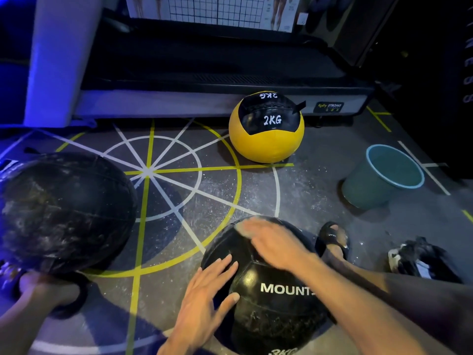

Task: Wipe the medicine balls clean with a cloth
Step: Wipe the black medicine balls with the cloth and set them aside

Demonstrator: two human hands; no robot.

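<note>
A black medicine ball [266, 306] marked MOUNT sits on the floor at the bottom centre. My left hand [204, 295] lies flat against its left side with straight fingers. My right hand [271, 242] rests flat across its top, blurred; no cloth shows under it. A second black ball [66, 211], streaked with white dust, sits at the left. A yellow and black ball [266, 129] marked 2KG stands further back. A dark crumpled cloth [419, 257] lies on the floor at the right.
A teal bucket [371, 190] stands at the right on the marked, dusty floor [204, 190]. A treadmill base [204, 98] runs along the back. My sandalled foot [332, 239] is right of the ball; another foot [51, 290] is at the lower left.
</note>
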